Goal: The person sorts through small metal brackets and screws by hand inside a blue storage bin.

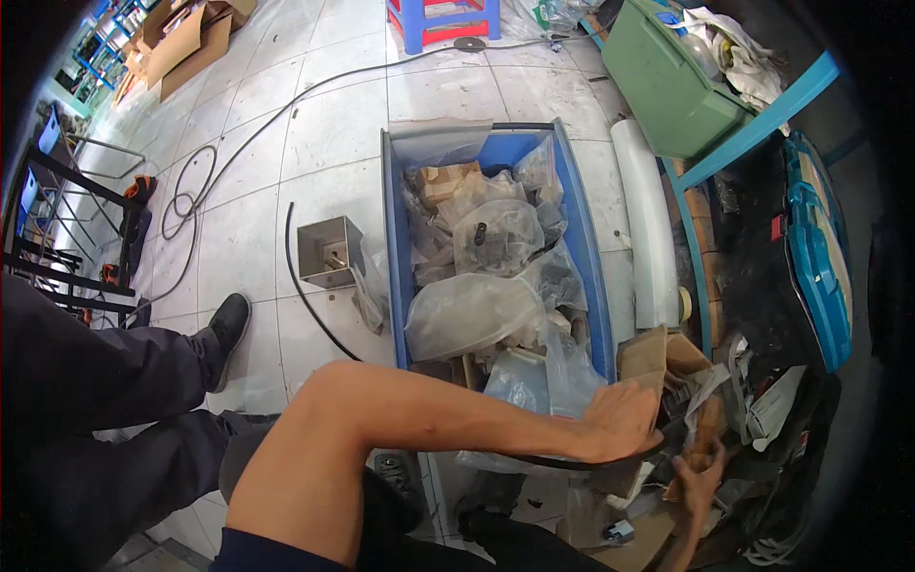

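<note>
My left forearm stretches across the front of a blue crate (584,238), and my left hand (620,419) is closed at the side of an open cardboard box (643,355). Its fingertips are partly hidden. A black hose (319,319) runs from the floor, passes behind my arm and shows again below the wrist. My right hand (701,474) has its fingers apart, just below a brown paper-like piece (708,419) beside the box. Clear plastic bags (472,315) fill the crate, along with a small brown carton (448,183).
A square metal box (327,250) with small parts stands left of the crate. A white roll (646,224), a green bin (667,81) and a teal case (822,257) line the right. Another person's legs (114,381) are at left. A cable (286,107) crosses the tiled floor.
</note>
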Available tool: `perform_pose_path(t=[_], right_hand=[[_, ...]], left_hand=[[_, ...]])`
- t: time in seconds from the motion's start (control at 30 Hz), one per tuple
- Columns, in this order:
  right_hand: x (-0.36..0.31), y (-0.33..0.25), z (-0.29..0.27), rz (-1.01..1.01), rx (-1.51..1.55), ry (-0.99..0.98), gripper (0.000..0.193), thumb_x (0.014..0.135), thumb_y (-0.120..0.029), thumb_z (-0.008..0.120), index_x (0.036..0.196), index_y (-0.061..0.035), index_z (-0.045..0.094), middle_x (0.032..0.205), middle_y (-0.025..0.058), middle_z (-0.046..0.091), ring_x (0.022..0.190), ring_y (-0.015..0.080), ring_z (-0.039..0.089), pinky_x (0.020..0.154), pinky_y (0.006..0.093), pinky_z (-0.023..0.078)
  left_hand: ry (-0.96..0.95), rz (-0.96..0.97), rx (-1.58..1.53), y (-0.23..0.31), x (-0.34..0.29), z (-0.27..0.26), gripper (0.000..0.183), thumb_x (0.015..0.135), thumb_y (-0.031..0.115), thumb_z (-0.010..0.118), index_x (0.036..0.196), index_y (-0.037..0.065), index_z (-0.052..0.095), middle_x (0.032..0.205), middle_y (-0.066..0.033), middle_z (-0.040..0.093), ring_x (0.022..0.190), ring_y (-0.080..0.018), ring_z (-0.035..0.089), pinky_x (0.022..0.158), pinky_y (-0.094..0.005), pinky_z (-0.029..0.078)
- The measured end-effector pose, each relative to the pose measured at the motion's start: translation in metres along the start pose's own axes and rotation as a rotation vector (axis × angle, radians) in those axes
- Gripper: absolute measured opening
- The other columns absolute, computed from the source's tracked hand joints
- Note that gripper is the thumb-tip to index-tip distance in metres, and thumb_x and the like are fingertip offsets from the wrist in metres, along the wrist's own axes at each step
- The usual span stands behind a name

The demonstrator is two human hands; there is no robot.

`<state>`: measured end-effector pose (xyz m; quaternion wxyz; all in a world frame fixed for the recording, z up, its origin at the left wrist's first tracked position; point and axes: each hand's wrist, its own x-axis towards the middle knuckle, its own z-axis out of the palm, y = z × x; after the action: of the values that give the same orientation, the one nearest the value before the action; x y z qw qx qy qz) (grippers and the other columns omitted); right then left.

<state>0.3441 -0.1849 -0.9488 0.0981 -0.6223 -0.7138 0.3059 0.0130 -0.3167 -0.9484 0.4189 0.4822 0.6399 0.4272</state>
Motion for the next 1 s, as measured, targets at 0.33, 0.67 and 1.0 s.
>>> perform_pose_path(t=[0.33, 0.67, 1.0], right_hand=[[0.005, 0.101, 0.063, 0.144, 0.19, 0.014, 0.108, 0.067, -0.022, 0.091, 0.158, -0.0032, 0.036, 0.15, 0.0227, 0.05, 0.134, 0.037, 0.052, 0.111, 0.0497, 0.042], [-0.029, 0.103, 0.106, 0.346, -0.006, 0.09, 0.117, 0.073, -0.015, 0.086, 0.167, -0.0077, 0.017, 0.159, 0.0236, 0.038, 0.142, 0.041, 0.045, 0.12, 0.0512, 0.039], [0.003, 0.021, 0.046, 0.303, -0.523, -0.032, 0.105, 0.085, -0.019, 0.086, 0.166, -0.0061, 0.02, 0.169, 0.0238, 0.025, 0.155, 0.0386, 0.03, 0.125, 0.0538, 0.034]], left_hand=[[-0.064, 0.535, 0.06, -0.073, 0.047, -0.078, 0.034, 0.083, 0.019, 0.071, 0.111, 0.0, 0.074, 0.088, -0.0232, 0.073, 0.088, -0.0406, 0.073, 0.079, -0.0463, 0.059], [0.195, -0.5, 0.942, -0.256, 0.06, -0.296, 0.022, 0.085, 0.0, 0.061, 0.103, -0.003, 0.074, 0.11, -0.03, 0.071, 0.105, -0.0479, 0.071, 0.088, -0.0528, 0.061], [-0.005, -0.297, 0.981, -0.254, 0.063, -0.336, 0.017, 0.086, 0.005, 0.065, 0.097, 0.0, 0.077, 0.103, -0.0289, 0.074, 0.097, -0.0443, 0.074, 0.084, -0.0519, 0.062]])
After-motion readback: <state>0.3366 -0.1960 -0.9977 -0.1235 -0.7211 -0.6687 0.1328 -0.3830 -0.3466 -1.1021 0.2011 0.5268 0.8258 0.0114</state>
